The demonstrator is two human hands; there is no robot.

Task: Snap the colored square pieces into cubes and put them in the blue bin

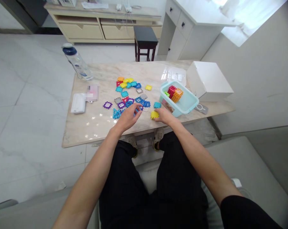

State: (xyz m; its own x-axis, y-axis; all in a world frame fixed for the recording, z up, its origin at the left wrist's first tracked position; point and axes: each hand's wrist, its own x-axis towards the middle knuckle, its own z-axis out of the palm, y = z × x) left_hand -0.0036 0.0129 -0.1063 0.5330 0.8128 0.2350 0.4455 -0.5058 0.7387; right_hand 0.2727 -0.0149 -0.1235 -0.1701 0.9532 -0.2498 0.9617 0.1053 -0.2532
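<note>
My right hand [164,115] pinches a yellow interlocking tile [154,114] by its right side, near the table's front edge. A teal tile [157,105] lies just behind it. My left hand [129,116] hovers at the near side of the tile pile, fingers curved and apart, with nothing visible in them. Around it are blue tiles [146,103], purple tiles [121,105], light-blue pieces [116,113] and a small white piece [145,109]. Farther back lie loose yellow tiles [128,80], an orange tile [120,79] and teal tiles [124,94].
A pale-blue bin [191,103] holds stacked red, orange and green tiles. Behind it are a clear lid [176,75] and a white box [211,79]. A grey phone-like object [201,108] lies beside the bin. At left stand a water bottle [78,63] and a white packet [78,103].
</note>
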